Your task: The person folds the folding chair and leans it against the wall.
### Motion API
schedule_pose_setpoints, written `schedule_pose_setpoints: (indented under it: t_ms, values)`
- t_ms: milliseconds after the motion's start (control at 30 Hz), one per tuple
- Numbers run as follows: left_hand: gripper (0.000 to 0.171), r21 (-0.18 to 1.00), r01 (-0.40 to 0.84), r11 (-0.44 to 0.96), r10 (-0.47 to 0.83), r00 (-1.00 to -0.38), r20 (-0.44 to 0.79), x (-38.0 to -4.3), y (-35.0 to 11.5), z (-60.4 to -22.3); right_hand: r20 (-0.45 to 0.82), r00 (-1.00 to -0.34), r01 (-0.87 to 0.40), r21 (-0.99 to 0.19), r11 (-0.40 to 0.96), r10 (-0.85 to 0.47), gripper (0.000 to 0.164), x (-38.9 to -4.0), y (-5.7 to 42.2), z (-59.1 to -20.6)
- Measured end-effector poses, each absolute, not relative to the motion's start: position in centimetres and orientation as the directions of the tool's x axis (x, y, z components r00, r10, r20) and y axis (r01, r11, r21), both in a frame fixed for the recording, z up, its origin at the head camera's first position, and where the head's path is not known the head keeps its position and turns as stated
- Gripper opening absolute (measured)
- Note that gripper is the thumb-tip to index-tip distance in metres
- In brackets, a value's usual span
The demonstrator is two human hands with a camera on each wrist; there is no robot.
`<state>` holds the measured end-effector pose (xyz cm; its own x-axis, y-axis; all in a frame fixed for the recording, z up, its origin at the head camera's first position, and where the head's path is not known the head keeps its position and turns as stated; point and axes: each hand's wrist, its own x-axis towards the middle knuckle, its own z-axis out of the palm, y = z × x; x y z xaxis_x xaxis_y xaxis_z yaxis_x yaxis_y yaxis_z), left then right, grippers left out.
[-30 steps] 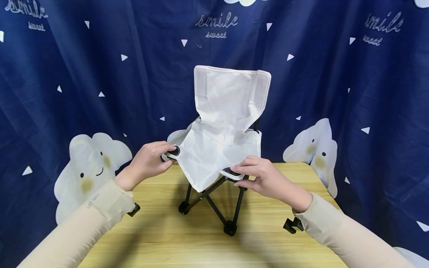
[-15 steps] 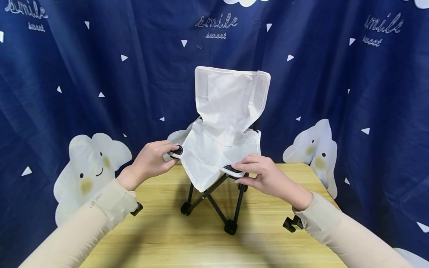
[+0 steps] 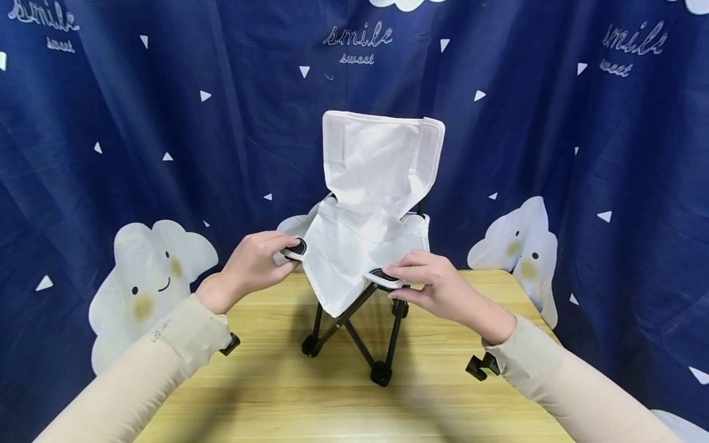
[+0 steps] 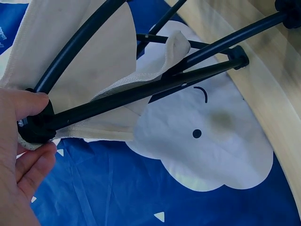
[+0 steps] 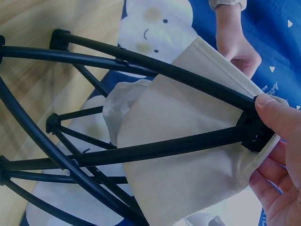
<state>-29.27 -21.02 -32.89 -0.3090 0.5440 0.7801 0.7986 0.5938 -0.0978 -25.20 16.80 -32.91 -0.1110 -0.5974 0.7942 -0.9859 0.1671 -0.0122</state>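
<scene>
A small folding chair with a white fabric seat (image 3: 338, 258) and black tube legs (image 3: 360, 344) stands unfolded on the table, its white backrest (image 3: 382, 154) upright. My left hand (image 3: 255, 261) pinches the front left seat corner, thumb against the black plastic joint (image 4: 40, 117) underneath and fingers on the fabric side. At the front right corner, my right hand (image 3: 429, 283) pinches the other black joint (image 5: 256, 129) the same way. The seat fabric sags between the two corners. The rear legs are partly hidden behind the cloth in the head view.
The wooden table (image 3: 266, 381) carries the chair. Close behind it hangs a dark blue curtain (image 3: 249, 123) printed with clouds and triangles. Black clips (image 3: 482, 367) sit at both wrists.
Both hands keep their hold. The left hand and its seat corner have shifted slightly to the right, and the right hand slightly up, so the corners are a little closer together.
</scene>
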Motion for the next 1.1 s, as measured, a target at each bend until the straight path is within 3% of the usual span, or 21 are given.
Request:
schedule_pose_setpoints:
  t_ms: [267, 967, 1100]
  values:
    - [0.032, -0.105, 0.798, 0.593, 0.555, -0.311, 0.772, -29.2, -20.5, -32.5, 0.793, -0.123, -0.982, -0.013, 0.186, -0.596, 0.052, -25.3, 16.8, -32.6]
    - [0.032, -0.115, 0.803, 0.585, 0.561, -0.298, 0.773, -29.4, -19.7, -32.1, 0.793, -0.134, -0.983, -0.033, 0.178, -0.595, 0.039, -26.0, 16.9, -32.4]
    - [0.032, -0.113, 0.804, 0.584, 0.561, -0.299, 0.772, -29.3, -19.6, -32.0, 0.788, -0.144, -0.982, -0.039, 0.185, -0.599, 0.045, -26.0, 16.9, -32.3]
